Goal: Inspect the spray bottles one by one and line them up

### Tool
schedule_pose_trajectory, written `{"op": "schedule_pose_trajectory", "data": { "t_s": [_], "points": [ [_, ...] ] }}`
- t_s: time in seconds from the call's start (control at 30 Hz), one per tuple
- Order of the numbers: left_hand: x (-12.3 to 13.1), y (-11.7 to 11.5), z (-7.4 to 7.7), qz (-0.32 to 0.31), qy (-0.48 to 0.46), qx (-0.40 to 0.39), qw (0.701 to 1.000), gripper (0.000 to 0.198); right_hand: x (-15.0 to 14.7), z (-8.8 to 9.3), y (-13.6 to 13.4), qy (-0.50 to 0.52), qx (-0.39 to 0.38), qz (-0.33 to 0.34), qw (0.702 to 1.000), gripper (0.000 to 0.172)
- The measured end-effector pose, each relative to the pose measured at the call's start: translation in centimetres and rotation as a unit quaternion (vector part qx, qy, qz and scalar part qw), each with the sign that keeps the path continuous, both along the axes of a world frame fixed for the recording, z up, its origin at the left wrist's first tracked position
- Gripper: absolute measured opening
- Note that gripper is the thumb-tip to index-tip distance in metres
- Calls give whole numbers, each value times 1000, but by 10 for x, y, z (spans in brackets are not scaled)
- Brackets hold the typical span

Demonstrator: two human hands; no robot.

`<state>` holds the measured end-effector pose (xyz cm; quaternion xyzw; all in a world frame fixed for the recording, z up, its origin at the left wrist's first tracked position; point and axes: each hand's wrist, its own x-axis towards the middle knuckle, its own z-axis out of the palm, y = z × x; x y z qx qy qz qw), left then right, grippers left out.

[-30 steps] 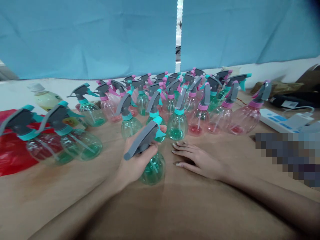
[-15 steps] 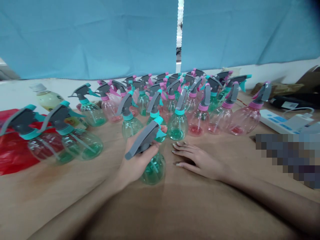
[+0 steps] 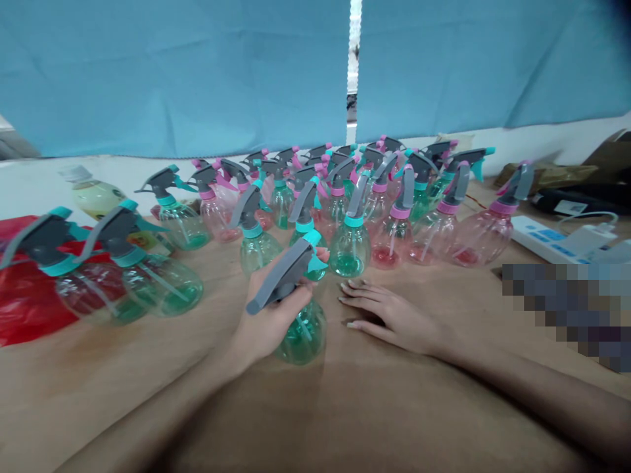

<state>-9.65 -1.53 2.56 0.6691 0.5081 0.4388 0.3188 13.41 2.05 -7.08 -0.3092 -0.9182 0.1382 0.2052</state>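
My left hand is wrapped round the neck of a green spray bottle with a grey head and turquoise nozzle and trigger. The bottle stands upright on the brown table, green liquid in its base. To its right my right hand lies on the table, fingers stretched out and holding nothing. Just beyond that hand stand a clear green spray bottle and a pink spray bottle. Behind my left hand is another green spray bottle, partly covered by the hand.
Two green spray bottles stand at the left by a red plastic bag. Behind them is a white-capped drink bottle. Several pink and green sprayers fill the back. On the right lie a white power strip and a black item.
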Motion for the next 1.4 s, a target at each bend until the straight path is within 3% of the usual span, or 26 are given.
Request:
{"op": "schedule_pose_trajectory", "data": {
  "t_s": [0.8, 1.4],
  "points": [
    [-2, 1, 3, -23, 16, 17, 999, 22, 0, 1, -1, 4, -5, -6, 1000, 49],
    [-10, 5, -3, -20, 10, 23, 999, 10, 0, 2, -1, 24, -6, 8, 1000, 46]
  ]
}}
